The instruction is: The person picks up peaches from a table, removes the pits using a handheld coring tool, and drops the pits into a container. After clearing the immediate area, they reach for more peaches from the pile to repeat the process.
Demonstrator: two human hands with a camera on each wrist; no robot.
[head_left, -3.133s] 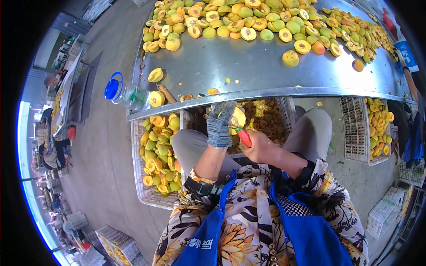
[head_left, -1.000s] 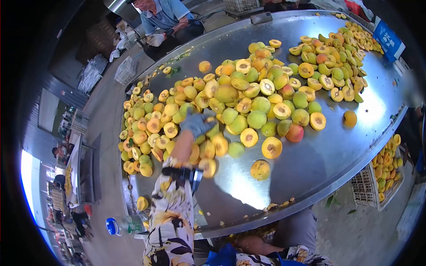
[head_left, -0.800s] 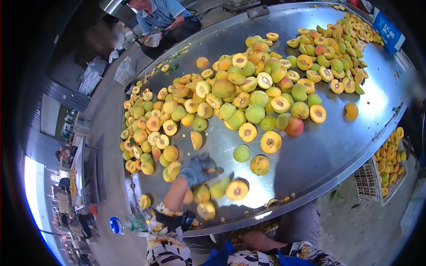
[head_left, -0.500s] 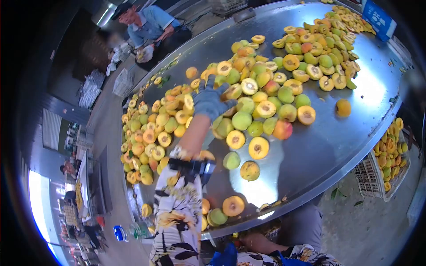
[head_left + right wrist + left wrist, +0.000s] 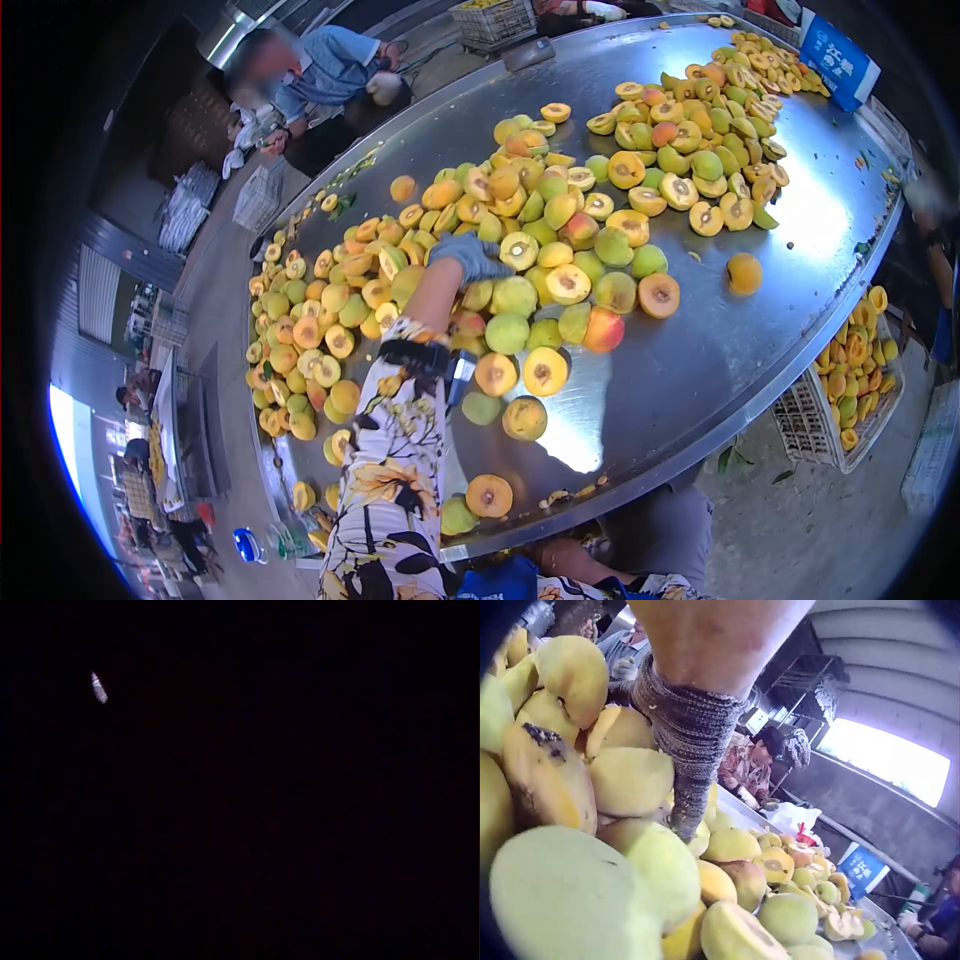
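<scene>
while the gloved left hand [image 5: 468,256] lies among the heaped peaches [image 5: 520,300] on the steel table [image 5: 700,350], fingers fairly straight (right hand unseen, fingers impossible to judge), it seems placed to rake them closer

— What's under the left hand [image 5: 468,256]?

— A heap of fruit [image 5: 540,262], green and yellow-orange, spread over the steel tabletop [image 5: 700,350]. Many are halves, cut face up, showing a dark pit hollow; others are whole.

— And the hand?

— Gloved, fingers [image 5: 692,796] pressed down among the fruit.
</scene>
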